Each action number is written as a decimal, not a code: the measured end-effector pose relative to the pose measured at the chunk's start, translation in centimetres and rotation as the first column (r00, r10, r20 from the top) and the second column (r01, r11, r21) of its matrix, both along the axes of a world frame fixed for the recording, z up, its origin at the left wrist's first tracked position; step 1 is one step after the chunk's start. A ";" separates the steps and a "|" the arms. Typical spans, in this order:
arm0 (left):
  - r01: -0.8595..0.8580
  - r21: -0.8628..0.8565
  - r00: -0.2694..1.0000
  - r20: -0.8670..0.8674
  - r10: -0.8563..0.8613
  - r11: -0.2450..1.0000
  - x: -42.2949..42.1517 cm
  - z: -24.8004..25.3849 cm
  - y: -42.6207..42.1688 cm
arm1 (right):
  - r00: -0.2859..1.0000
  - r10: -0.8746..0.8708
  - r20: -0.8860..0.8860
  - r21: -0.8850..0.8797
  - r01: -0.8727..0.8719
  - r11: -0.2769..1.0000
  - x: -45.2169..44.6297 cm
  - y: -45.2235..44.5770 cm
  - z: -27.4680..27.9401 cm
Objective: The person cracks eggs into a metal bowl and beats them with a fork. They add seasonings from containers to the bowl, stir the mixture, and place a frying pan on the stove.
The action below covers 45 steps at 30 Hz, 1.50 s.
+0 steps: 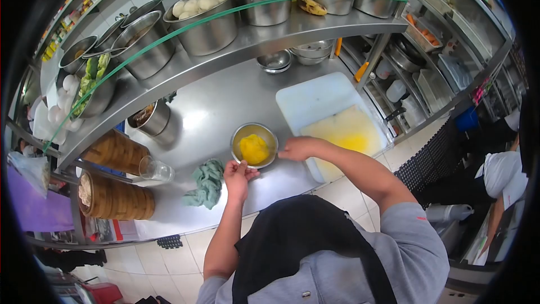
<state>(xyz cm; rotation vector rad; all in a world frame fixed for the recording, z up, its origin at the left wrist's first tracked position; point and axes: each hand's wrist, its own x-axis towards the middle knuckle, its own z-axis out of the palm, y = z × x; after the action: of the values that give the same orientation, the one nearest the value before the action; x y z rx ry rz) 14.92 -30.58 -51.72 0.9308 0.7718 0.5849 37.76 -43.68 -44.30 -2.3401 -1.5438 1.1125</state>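
Observation:
A small metal bowl (236, 135) stands on the steel counter, holding a bright yellow mass (254, 149) that looks soft and lumpy. With thumb and fingers, my left hand (239, 175) pinches the near rim of this bowl. On its right side my right hand (298, 148) is closed, fingers curled, close to the rim. Something thin may run from that fist into the bowl, but it is too blurred to name. Left of my left hand lies a crumpled green cloth (206, 183). A yellow-stained cutting board (337, 129) lies right of the bowl, under my right forearm.
An overhead shelf (264, 39) carries several metal pots, one with round white items (199, 4). Bamboo steamers (121, 197), a clear glass (156, 169) and a metal pot (151, 118) are on the left. Two metal bowls (274, 61) stand behind. Another person (500, 174) is at right.

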 end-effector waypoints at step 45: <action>-0.006 -0.033 0.996 0.084 0.009 0.999 -1.3 -0.3 0.5 | 0.932 0.361 0.038 -0.285 -0.336 0.898 -0.6 2.1 1.4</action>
<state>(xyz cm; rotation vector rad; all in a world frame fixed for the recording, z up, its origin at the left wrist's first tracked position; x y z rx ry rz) 13.62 -30.04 -52.05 0.8677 0.7080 0.6127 37.15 -41.54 -42.86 -2.3673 -2.0233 1.3954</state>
